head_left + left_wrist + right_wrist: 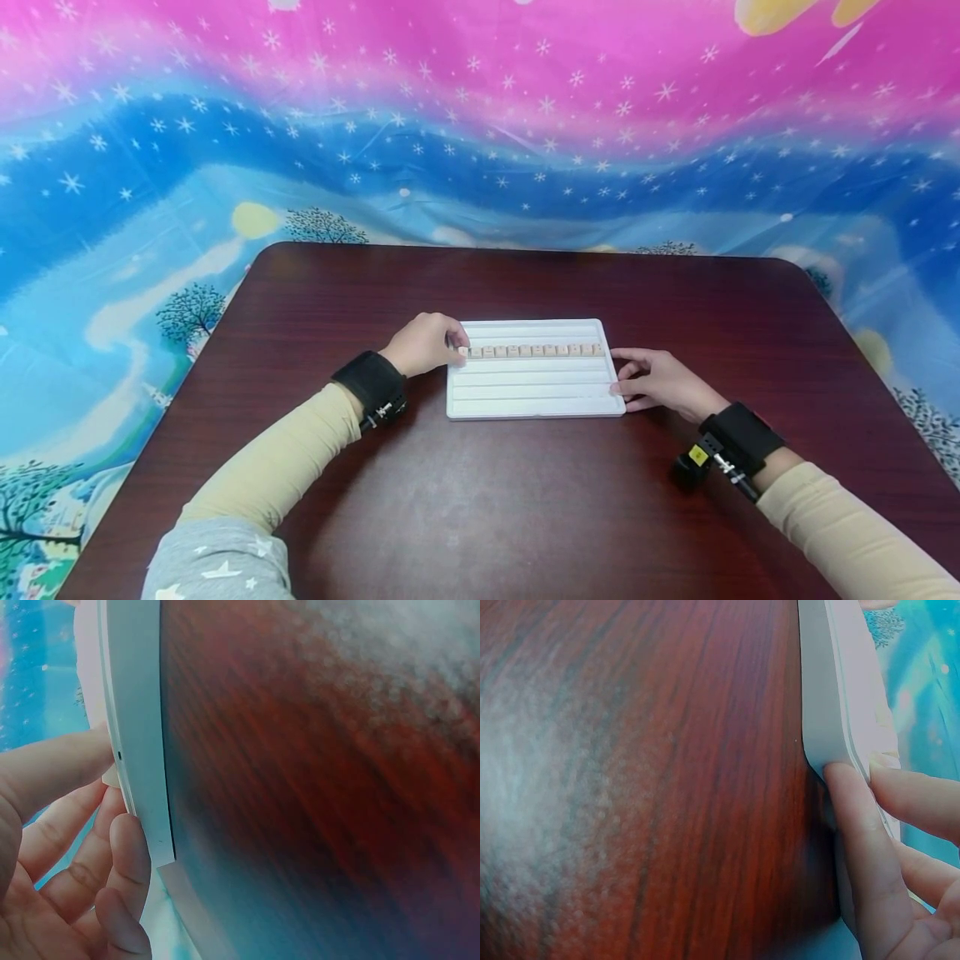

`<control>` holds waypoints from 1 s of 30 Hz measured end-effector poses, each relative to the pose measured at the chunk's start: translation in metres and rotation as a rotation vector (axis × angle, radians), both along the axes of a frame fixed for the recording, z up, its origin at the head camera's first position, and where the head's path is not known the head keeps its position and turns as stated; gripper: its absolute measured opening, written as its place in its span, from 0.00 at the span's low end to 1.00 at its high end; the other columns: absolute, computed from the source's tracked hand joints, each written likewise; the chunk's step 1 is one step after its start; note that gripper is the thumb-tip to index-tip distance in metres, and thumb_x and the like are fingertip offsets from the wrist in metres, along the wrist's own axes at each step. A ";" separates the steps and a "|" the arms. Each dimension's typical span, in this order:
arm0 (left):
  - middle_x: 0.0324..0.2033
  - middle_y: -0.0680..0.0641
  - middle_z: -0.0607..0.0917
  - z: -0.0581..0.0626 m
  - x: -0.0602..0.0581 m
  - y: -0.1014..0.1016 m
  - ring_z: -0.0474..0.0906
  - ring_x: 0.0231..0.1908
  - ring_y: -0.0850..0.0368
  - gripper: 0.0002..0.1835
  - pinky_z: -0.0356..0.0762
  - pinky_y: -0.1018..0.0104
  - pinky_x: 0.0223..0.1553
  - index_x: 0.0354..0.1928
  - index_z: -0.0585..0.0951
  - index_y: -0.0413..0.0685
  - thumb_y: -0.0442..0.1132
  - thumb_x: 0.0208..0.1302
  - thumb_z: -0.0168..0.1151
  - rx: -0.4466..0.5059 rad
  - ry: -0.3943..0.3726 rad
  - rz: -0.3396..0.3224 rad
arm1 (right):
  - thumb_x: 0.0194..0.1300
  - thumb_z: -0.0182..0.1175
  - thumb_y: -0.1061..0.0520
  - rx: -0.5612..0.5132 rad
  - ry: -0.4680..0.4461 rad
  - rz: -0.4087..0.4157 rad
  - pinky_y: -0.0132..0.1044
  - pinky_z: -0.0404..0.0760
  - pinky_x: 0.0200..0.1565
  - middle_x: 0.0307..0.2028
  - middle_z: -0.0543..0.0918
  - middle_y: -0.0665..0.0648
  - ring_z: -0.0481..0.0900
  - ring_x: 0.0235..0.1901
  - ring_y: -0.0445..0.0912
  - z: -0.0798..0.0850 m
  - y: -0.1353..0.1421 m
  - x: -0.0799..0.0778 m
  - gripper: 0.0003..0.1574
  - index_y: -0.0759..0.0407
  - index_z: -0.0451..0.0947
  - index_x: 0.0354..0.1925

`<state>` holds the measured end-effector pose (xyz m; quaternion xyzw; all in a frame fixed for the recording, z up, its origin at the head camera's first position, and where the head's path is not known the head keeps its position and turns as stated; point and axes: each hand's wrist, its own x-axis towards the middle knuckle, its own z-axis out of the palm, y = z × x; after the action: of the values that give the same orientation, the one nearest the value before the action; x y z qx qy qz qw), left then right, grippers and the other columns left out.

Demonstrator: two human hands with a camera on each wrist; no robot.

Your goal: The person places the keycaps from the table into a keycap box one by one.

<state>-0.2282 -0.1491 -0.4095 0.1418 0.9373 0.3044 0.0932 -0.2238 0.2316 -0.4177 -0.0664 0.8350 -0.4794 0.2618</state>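
A white tray (528, 405) with several raised lengthwise ridges lies flat on the table. Along one of its upper ridges runs a row of small beige tiles (525, 351), whose marks are too small to read. At the row's left end, my left hand (426, 345) pinches a small beige tile (111, 777) between thumb and finger. Its other fingers curl beside the tray's left edge. My right hand (663, 383) grips the tray's right edge near the lower corner, thumb on the rim. In the right wrist view one finger (866, 840) presses against the tray's side wall.
The dark reddish-brown table (480, 517) has rounded far corners and reaches well past the tray on every side. Behind it hangs a pink and blue patterned cloth (480, 125). Both wrists wear black straps (369, 385) with small fittings.
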 end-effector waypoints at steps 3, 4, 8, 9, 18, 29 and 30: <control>0.34 0.50 0.85 0.000 0.000 0.001 0.77 0.36 0.54 0.09 0.76 0.60 0.40 0.40 0.89 0.46 0.33 0.57 0.76 0.002 0.000 -0.001 | 0.67 0.68 0.65 -0.001 -0.004 -0.004 0.42 0.87 0.38 0.42 0.75 0.65 0.84 0.37 0.51 0.000 0.000 0.001 0.47 0.72 0.55 0.76; 0.34 0.50 0.85 0.000 0.000 0.001 0.77 0.36 0.54 0.09 0.76 0.60 0.40 0.40 0.89 0.46 0.33 0.57 0.76 0.003 -0.001 -0.002 | 0.67 0.68 0.65 -0.001 -0.006 -0.007 0.42 0.87 0.38 0.42 0.75 0.65 0.84 0.37 0.50 0.000 0.000 0.001 0.47 0.72 0.56 0.76; 0.34 0.50 0.85 0.000 0.000 0.001 0.77 0.35 0.54 0.10 0.76 0.60 0.40 0.41 0.88 0.46 0.33 0.57 0.77 0.007 -0.007 -0.008 | 0.68 0.67 0.65 -0.003 -0.013 -0.011 0.42 0.87 0.38 0.42 0.76 0.64 0.84 0.37 0.50 0.000 0.000 0.003 0.47 0.72 0.55 0.76; 0.34 0.50 0.85 0.000 0.000 0.001 0.77 0.35 0.54 0.10 0.76 0.60 0.40 0.41 0.88 0.46 0.33 0.57 0.77 0.007 -0.008 -0.009 | 0.68 0.67 0.65 0.000 -0.013 -0.011 0.42 0.87 0.38 0.42 0.76 0.64 0.84 0.37 0.49 0.000 0.000 0.004 0.47 0.72 0.55 0.76; 0.37 0.49 0.85 -0.002 -0.002 0.002 0.78 0.38 0.54 0.19 0.75 0.61 0.42 0.53 0.86 0.43 0.34 0.58 0.77 0.030 0.012 -0.020 | 0.68 0.67 0.64 0.018 -0.007 -0.020 0.41 0.87 0.38 0.42 0.76 0.64 0.83 0.37 0.50 0.000 0.002 0.003 0.47 0.71 0.56 0.76; 0.47 0.43 0.87 0.011 0.006 -0.028 0.82 0.43 0.50 0.24 0.79 0.55 0.46 0.63 0.82 0.43 0.44 0.68 0.69 0.045 0.070 0.063 | 0.73 0.65 0.53 0.213 0.021 0.229 0.45 0.86 0.43 0.46 0.82 0.64 0.82 0.39 0.50 0.024 0.001 -0.022 0.46 0.75 0.56 0.75; 0.48 0.42 0.87 0.015 0.006 -0.033 0.82 0.46 0.49 0.24 0.79 0.53 0.49 0.63 0.81 0.43 0.45 0.69 0.69 0.028 0.062 0.069 | 0.73 0.65 0.52 0.254 0.043 0.257 0.46 0.86 0.43 0.47 0.83 0.64 0.82 0.40 0.51 0.029 0.000 -0.026 0.45 0.75 0.58 0.74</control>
<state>-0.2223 -0.1823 -0.3944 0.1201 0.9398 0.3158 0.0515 -0.2500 0.2318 -0.3885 -0.1491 0.8789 -0.3311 0.3094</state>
